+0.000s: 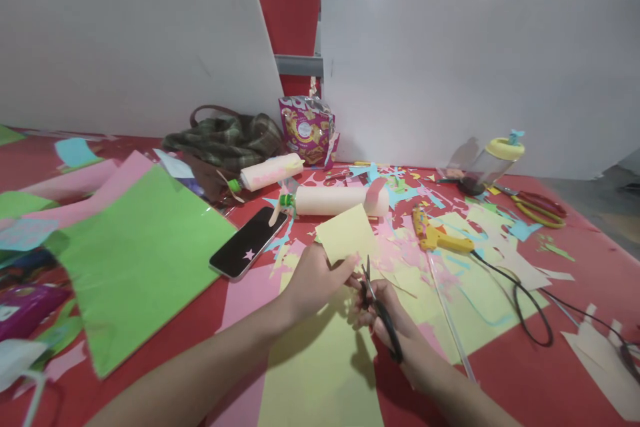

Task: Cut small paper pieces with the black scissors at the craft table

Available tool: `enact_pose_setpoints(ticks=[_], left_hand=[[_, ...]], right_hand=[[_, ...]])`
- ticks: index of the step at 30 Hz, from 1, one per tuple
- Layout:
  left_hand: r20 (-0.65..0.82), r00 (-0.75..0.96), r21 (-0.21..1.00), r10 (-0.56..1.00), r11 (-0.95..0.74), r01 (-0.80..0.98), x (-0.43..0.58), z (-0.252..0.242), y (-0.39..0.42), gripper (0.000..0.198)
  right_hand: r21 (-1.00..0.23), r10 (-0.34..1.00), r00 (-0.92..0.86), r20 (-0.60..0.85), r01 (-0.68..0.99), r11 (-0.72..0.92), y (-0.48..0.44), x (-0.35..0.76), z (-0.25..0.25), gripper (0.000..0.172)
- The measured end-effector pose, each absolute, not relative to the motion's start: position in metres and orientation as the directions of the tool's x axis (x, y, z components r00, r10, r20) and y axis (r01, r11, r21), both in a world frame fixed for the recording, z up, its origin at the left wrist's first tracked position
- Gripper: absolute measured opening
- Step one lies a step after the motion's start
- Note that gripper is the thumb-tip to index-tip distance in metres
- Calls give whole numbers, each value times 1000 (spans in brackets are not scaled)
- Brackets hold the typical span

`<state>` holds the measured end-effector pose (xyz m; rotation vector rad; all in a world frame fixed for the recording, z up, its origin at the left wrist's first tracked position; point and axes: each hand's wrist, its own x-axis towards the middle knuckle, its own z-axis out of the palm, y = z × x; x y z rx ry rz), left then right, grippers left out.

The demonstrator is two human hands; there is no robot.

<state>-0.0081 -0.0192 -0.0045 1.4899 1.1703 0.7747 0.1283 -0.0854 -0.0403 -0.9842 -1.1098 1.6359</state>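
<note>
My left hand (316,283) pinches a small piece of pale yellow paper (349,233) between thumb and fingers, holding it up over the table. Black-handled scissors (383,317) are gripped in my right hand (395,313), their blades pointing up and slightly apart, close to the paper's lower right corner. Below both hands lies a larger yellow sheet (320,373), partly over a pink sheet (245,310). A paper-wrapped bottle (335,201) with a green cap rests on its side just beyond the held paper.
A phone (249,243) and a green sheet (140,260) lie to the left. At right are a yellow glue gun (440,238) with a black cord, red-and-yellow pliers (540,207) and a clear jar (493,163). Behind stand a snack bag (307,130), a second wrapped bottle (273,171) and white panels (475,73).
</note>
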Motion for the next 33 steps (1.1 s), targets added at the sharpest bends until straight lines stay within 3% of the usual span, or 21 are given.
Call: enact_pose_setpoints(ticks=[3, 15, 33], left_hand=[[-103, 318, 960, 942, 10, 281, -7, -7, -22, 30], [-171, 314, 968, 934, 101, 229, -6, -10, -23, 33], [-214, 273, 970, 938, 170, 176, 3, -16, -34, 39]], right_hand=[[-960, 959, -263, -102, -228, -165, -86, 128, -45, 24], [-963, 962, -260, -80, -230, -142, -86, 130, -52, 26], [-989, 967, -244, -71, -106, -99, -87, 126, -37, 26]])
